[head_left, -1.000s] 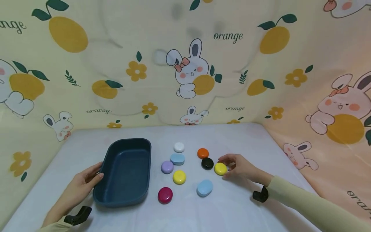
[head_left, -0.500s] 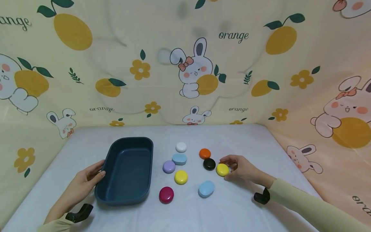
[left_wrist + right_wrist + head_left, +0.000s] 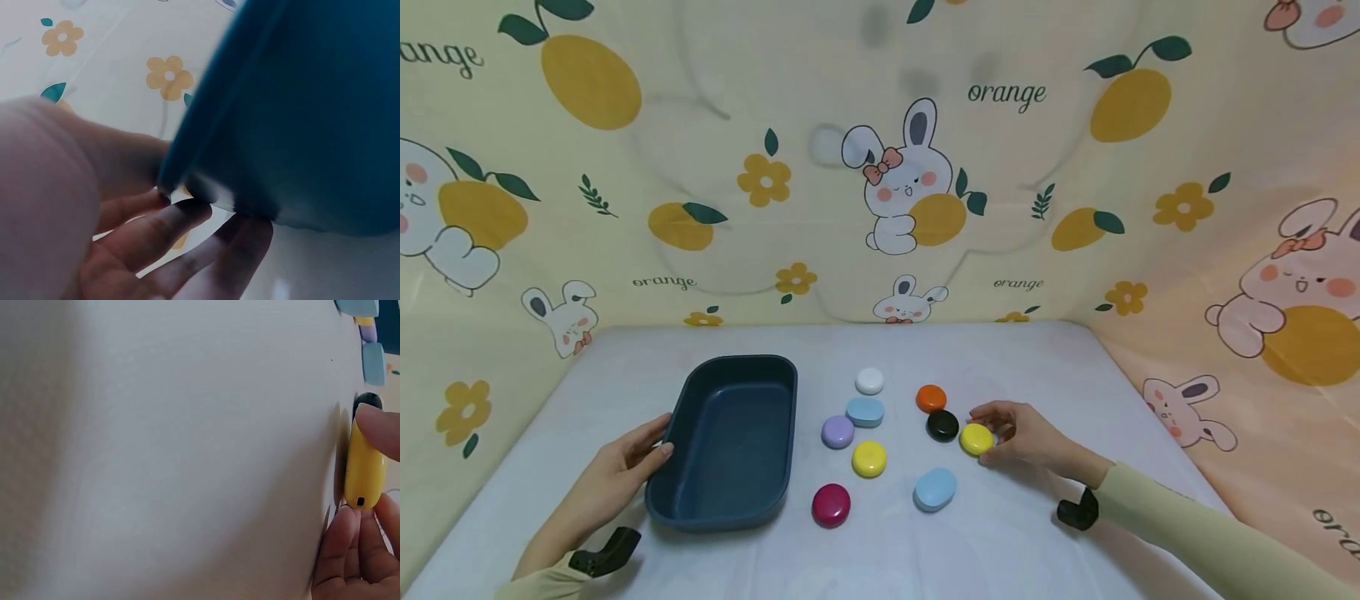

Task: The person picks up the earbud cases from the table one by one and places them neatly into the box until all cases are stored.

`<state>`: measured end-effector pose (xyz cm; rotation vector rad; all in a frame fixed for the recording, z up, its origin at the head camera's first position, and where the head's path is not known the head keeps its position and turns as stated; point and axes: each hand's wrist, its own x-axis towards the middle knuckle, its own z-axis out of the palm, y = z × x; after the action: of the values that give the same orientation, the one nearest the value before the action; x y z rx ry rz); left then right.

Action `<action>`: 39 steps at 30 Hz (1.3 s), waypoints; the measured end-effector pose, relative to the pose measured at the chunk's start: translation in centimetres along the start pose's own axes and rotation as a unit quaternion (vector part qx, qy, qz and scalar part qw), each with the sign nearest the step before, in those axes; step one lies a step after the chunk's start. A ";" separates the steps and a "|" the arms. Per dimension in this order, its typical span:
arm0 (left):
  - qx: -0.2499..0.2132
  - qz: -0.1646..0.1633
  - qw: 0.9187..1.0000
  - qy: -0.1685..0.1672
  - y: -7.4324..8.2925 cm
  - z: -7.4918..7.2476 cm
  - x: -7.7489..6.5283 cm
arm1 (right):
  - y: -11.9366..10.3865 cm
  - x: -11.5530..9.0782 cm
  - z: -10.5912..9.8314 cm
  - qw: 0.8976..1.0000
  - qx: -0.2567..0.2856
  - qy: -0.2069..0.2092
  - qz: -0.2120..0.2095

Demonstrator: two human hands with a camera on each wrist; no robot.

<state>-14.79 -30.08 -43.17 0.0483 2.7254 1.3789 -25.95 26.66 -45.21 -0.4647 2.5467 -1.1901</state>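
Note:
My left hand [image 3: 613,475] holds the left wall of a dark blue rectangular tray [image 3: 726,450]. In the left wrist view its thumb lies at the tray's rim [image 3: 219,87] and the fingers touch the outer wall. My right hand [image 3: 1033,437] pinches a glossy yellow rounded disc [image 3: 976,439] on the right of the table. Seen edge-on in the right wrist view, this yellow disc [image 3: 364,469] has a small dark hole in its side, with thumb and fingers at opposite ends. A black disc [image 3: 942,426] lies close beside it, an orange disc [image 3: 931,398] just behind.
Between tray and right hand lie a white disc [image 3: 869,381], a pale blue oval [image 3: 865,412], a purple disc [image 3: 838,432], another yellow disc [image 3: 869,459], a crimson disc [image 3: 831,506] and a second blue oval [image 3: 936,489]. A patterned cloth [image 3: 820,183] hangs behind the white table.
The head view has shifted slightly, moving everything a little to the right in the picture. Both hands keep their places at the tray and the yellow disc.

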 end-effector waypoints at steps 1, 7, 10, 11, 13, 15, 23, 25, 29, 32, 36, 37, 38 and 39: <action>0.000 0.000 1.000 0.000 0.0 0.0 0.0 | 0.0 0.0 0.0 1.000 0.001 0.000 0.001; -0.002 0.004 1.000 0.003 0.0 0.1 -0.1 | -0.3 -0.4 -0.3 1.000 0.025 0.000 0.012; -0.001 0.002 1.000 0.003 0.0 0.0 -0.1 | -0.3 -0.3 -0.5 0.999 0.045 -0.004 0.010; -0.003 0.005 1.000 0.003 0.1 -0.1 -0.1 | -0.4 -0.2 -0.5 0.999 0.051 -0.006 0.004; -0.003 0.008 1.000 0.003 0.1 -0.1 -0.2 | -0.7 0.0 -0.5 0.998 0.065 -0.011 -0.007; -0.002 0.010 1.000 0.005 0.1 -0.1 -0.1 | -1.1 0.2 -0.5 0.997 0.078 -0.013 -0.014; -0.004 0.002 1.000 0.004 0.0 0.0 0.0 | -3.5 1.0 0.6 0.993 0.114 -0.013 -0.017; -0.007 0.000 1.000 0.003 -0.1 -0.1 0.0 | -4.2 1.3 1.1 0.992 0.127 -0.014 -0.021; -0.012 0.001 1.000 0.002 0.0 0.0 0.0 | -5.4 1.9 2.1 0.990 0.135 -0.018 -0.027; -0.014 0.004 1.000 0.003 -0.1 0.0 0.0 | -6.5 2.5 2.8 0.990 0.133 -0.023 -0.038; -0.012 0.005 1.000 0.003 -0.1 -0.1 0.1 | -8.3 3.3 4.0 0.991 0.123 -0.028 -0.053; -0.010 0.004 1.000 0.004 -0.1 -0.1 0.1 | -8.8 3.5 4.4 0.990 0.121 -0.032 -0.061; -0.009 0.004 1.000 0.003 -0.2 -0.1 0.1 | -9.3 3.7 4.8 0.990 0.121 -0.038 -0.068; -0.009 0.003 1.000 0.002 -0.1 -0.1 0.1 | -9.9 4.0 5.2 0.989 0.122 -0.045 -0.076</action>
<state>-14.85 -30.26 -43.22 0.0510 2.7182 1.4063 -25.88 15.52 -41.20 -0.6463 2.2844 -1.4765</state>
